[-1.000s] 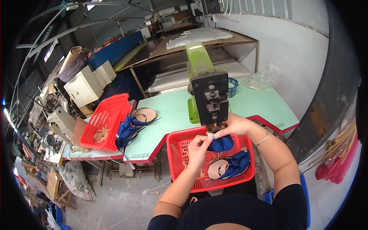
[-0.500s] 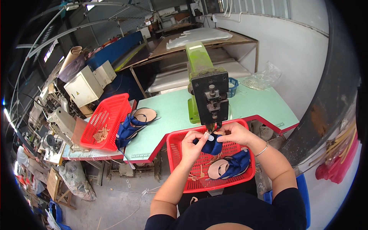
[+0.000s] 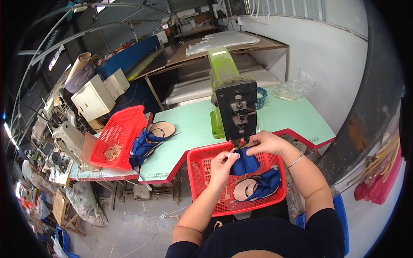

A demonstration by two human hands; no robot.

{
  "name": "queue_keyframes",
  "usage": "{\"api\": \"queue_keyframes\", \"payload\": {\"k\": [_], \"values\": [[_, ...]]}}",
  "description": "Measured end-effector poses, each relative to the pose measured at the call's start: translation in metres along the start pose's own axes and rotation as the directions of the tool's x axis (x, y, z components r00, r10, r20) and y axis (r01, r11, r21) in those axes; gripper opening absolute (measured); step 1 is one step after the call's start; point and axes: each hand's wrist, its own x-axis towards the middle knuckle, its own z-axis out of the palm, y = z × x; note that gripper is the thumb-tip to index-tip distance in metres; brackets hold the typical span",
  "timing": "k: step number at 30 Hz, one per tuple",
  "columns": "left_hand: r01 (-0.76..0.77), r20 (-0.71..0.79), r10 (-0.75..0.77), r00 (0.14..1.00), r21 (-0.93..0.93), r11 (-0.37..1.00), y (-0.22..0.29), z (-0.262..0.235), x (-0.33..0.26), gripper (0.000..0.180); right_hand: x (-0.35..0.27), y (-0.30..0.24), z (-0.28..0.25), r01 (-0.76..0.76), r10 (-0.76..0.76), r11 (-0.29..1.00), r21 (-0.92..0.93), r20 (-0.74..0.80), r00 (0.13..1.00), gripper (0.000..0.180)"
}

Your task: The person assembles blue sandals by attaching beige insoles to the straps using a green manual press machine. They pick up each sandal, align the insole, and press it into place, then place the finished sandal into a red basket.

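Observation:
Both my hands are under the black head of a green post machine (image 3: 238, 99), over a red plastic basket (image 3: 194, 172). Between them is a blue fabric shoe piece (image 3: 246, 162), folded, hanging over the basket. My left hand (image 3: 223, 167) is closed in a pinch at its left edge, with a small white piece (image 3: 232, 155) at the fingertips. My right hand (image 3: 266, 143) pinches the upper right edge of the blue piece near the machine's lower tip. In the basket lie blue shoe straps (image 3: 264, 185) with a beige insole-like part (image 3: 244, 190).
The light green tabletop (image 3: 185, 122) has a red edge. At left, another red basket (image 3: 124, 124) holds beige scraps, beside a stack of blue straps (image 3: 148, 139). Behind the machine are a small blue basket (image 3: 261, 99) and a clear plastic bag (image 3: 301, 84). A dark pillar (image 3: 365, 107) rises at right.
The blue piece has turned and now shows more of its flat face. My left hand has shifted slightly right and down; the right hand's fingers have moved slightly.

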Motion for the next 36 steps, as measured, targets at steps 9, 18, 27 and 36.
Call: {"api": "queue_keyframes", "payload": {"k": [9, 18, 27, 36], "values": [[-0.037, -0.036, 0.03, 0.999, -0.196, 0.98, -0.012, -0.016, 0.0, 0.004, -0.009, 0.006, 0.009, 0.011, -0.009, 0.999, 0.051, -0.033, 0.999, 0.038], [-0.045, -0.046, 0.037, 0.998, -0.203, 0.978, -0.027, -0.03, -0.008, 0.005, 0.002, 0.001, 0.017, 0.079, -0.092, 0.991, -0.105, -0.127, 0.988, 0.034], [0.212, 0.267, -0.306, 0.914, 0.329, 0.92, -0.014, -0.046, -0.004, 0.014, -0.025, 0.004, 0.044, 0.129, -0.206, 0.901, -0.415, -0.148, 0.967, 0.024], [0.103, -0.172, -0.076, 0.982, 0.154, 0.983, -0.063, -0.017, -0.024, 0.021, -0.055, 0.036, 0.111, 0.154, -0.661, 0.375, -0.914, -0.148, 0.736, 0.033]]}}
